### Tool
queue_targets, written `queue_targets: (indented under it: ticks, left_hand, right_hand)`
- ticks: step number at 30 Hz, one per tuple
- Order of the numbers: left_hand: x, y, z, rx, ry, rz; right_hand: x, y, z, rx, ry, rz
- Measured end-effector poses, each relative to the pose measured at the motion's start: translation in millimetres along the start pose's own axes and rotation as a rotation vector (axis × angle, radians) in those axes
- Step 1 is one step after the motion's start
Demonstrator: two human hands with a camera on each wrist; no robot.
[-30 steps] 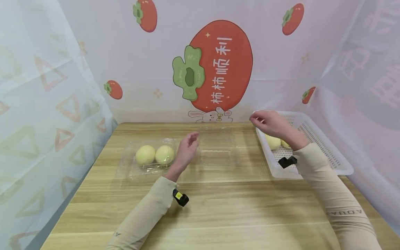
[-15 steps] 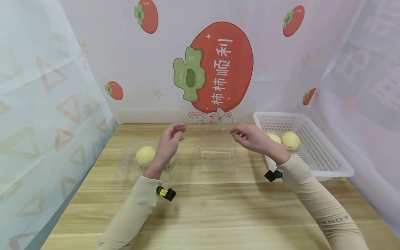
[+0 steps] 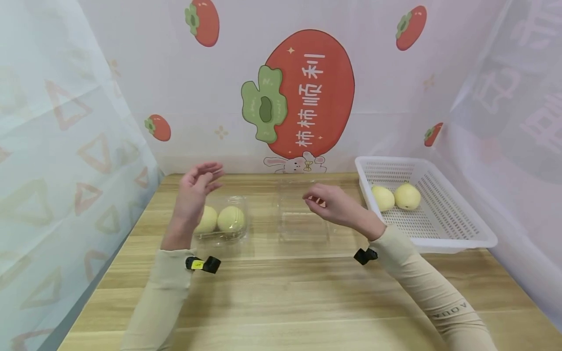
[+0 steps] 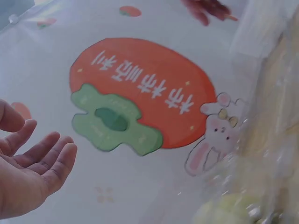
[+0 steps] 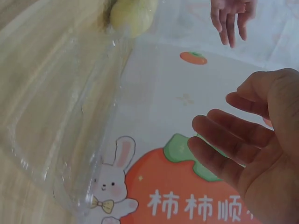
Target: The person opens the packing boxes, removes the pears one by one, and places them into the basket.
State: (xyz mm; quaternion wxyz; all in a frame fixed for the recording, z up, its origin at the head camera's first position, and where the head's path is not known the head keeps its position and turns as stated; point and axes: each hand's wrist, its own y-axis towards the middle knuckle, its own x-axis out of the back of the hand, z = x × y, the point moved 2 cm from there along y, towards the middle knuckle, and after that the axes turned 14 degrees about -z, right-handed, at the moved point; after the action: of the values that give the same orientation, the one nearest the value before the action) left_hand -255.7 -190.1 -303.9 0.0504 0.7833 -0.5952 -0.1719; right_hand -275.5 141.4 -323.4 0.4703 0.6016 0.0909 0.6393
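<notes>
Over the left part of the table hovers my left hand (image 3: 193, 197), its fingers loosely spread with nothing in them. Just beyond and right of it sits a clear plastic clamshell box (image 3: 224, 239) holding two pale yellow pears (image 3: 231, 219); one is partly covered by the hand. My right hand (image 3: 335, 207) is held above a second clear plastic box (image 3: 303, 229), which stands open in the middle. In the right wrist view that hand's fingers (image 5: 224, 130) are relaxed and hold nothing, with the clear box (image 5: 70, 121) beside them.
At the right stands a white perforated basket (image 3: 456, 222) with two more pears (image 3: 407, 196) inside. A printed curtain (image 3: 210, 97) closes off the back of the wooden table (image 3: 281, 302), and light cloth hangs on both sides.
Both hands have moved left. My left hand passed over the pears to the left box's outer side; my right hand came from above the basket to the middle box.
</notes>
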Motion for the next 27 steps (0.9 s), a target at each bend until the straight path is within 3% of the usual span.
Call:
queue_targets:
  ticks: [4, 13, 19, 27]
  left_hand:
    - [19.6, 4.4, -5.5, -0.020, -0.043, -0.032]
    - [59.8, 18.2, 6.6, -0.063, 0.142, -0.013]
    - [81.2, 25.1, 13.3, -0.113, 0.361, -0.065]
    - [99.2, 34.7, 22.1, -0.160, 0.647, -0.150]
  right_hand:
    - [-11, 0.1, 7, 0.027, -0.032, -0.005]
    - [-39, -0.7, 25, 0.070, -0.013, 0.098]
    - [-57, -3.8, 34, 0.084, -0.045, 0.165]
    - [-80, -3.4, 47, 0.162, -0.065, 0.138]
